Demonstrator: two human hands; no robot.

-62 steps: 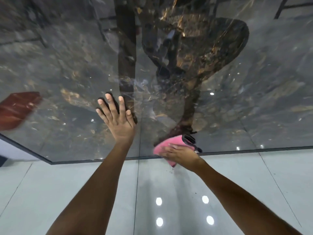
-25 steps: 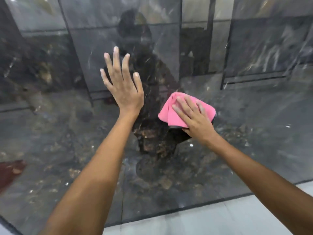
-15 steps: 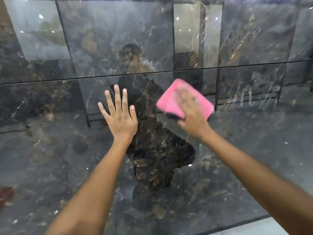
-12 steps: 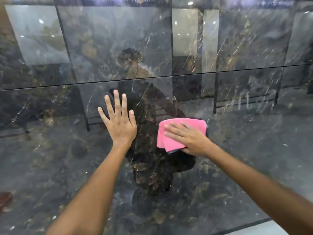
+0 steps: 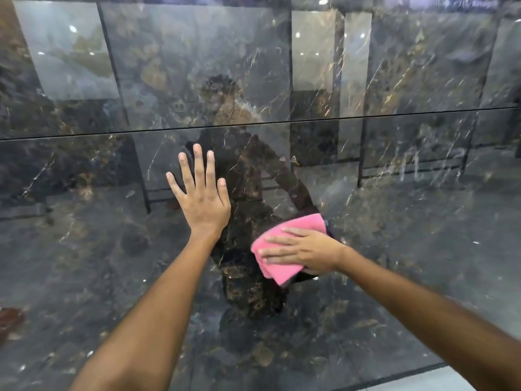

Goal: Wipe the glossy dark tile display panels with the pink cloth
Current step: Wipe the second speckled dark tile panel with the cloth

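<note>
Mid-wipe on the lower panel (image 5: pixel 394 277), as I read it. My right hand (image 5: pixel 303 251) presses the folded pink cloth (image 5: pixel 284 244) flat against the glossy dark tile, fingers straight and spread over it, pointing left; I can't tell whether the thumb tucks under the cloth edge, so call it a flat press, not a pinch. Cloth sticks out above and below the fingers, a dark hem showing at its right and lower edges. My left hand (image 5: pixel 201 193) sits just left of and above the grip, palm flat on the same panel, fingers splayed upward, holding nothing, bracing. Horizontal seam (image 5: pixel 366 115) runs above both hands; the upper panel (image 5: pixel 197 66) is past it, well above the grip. Faint pale streaks show right of and above the cloth, may be haze or marble veining. Bottom edge of the panel is down right of the grip, with the light floor (image 5: pixel 456 376) beyond it. Next move, my guess: keep palm pressure even, sweep the cloth sideways toward the streaked area on the right, overlap passes, don't let the folded cloth bunch or slip out from under the fingers.
</note>
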